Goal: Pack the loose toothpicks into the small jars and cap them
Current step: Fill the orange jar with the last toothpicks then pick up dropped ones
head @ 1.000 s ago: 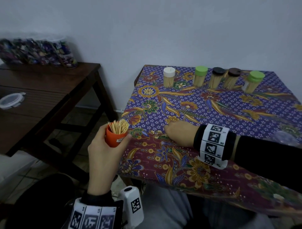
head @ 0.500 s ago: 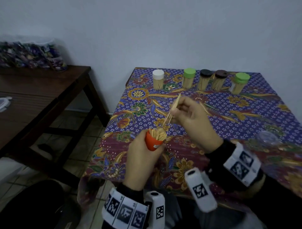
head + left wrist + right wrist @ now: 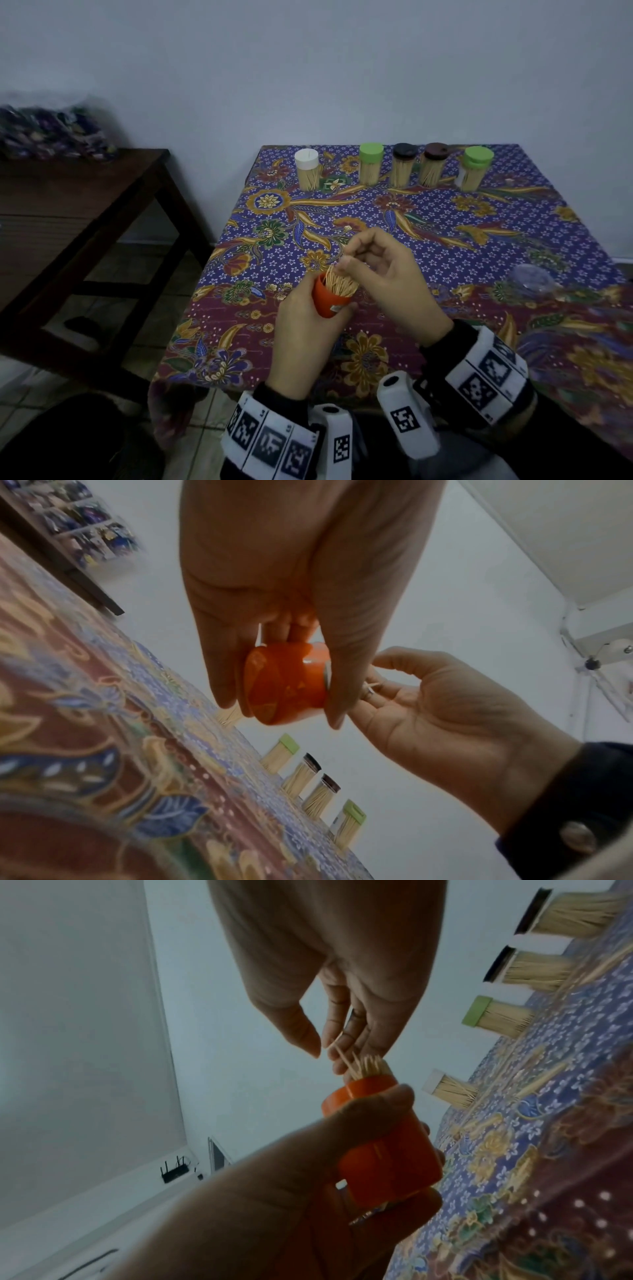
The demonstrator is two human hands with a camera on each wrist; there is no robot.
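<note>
The left hand (image 3: 305, 329) grips the orange jar (image 3: 330, 297) of toothpicks (image 3: 339, 281); the right hand (image 3: 387, 284) pinches one toothpick over its mouth

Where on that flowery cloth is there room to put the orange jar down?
The broad middle of the tablecloth, between the far row of capped jars and the hands, lies bare. The back edge is crowded; a clear lid sits right.
</note>
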